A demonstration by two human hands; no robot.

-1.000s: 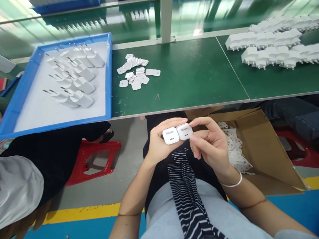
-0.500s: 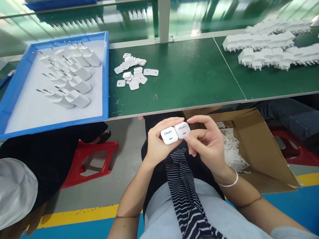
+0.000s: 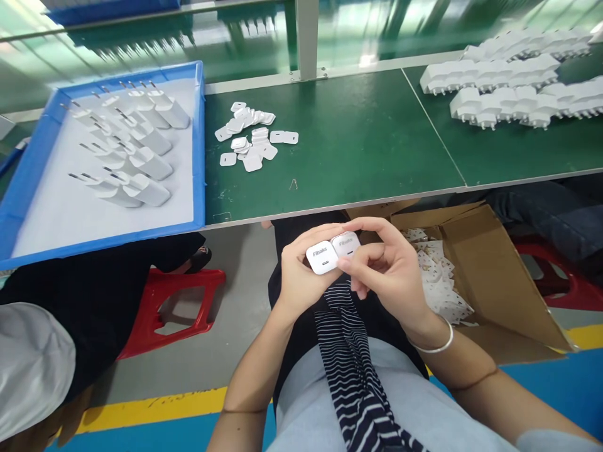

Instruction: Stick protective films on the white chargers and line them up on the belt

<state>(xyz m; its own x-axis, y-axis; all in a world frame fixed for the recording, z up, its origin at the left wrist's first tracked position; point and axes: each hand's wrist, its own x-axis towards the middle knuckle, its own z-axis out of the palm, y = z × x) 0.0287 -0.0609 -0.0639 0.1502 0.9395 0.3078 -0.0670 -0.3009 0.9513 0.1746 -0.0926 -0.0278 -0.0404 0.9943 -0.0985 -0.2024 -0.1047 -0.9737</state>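
Two white USB wall chargers lie side by side in my left hand (image 3: 301,276), which is closed around them. Their end faces, each with a printed logo and a small slot port, point up at me. The left charger (image 3: 322,258) shows its whole face. Over the edges of the right charger (image 3: 346,242) my right hand (image 3: 393,270) pinches with index finger and thumb; the thumb tip covers its lower left corner. Both chargers' bodies are hidden in my left palm. My hands are held over my lap, just below the bench edge.
A blue tray (image 3: 199,188) with several pronged chargers (image 3: 151,162) stands left on the green bench (image 3: 348,144). Loose white face plates (image 3: 254,154) lie beside it. Rows of chargers (image 3: 499,103) sit right. A cardboard box (image 3: 499,282) holds white scraps. A person sits at left by a red stool (image 3: 202,301).
My right thumb and index finger have moved left across the right charger's face, closing onto its edges. The chargers stay in my left hand.
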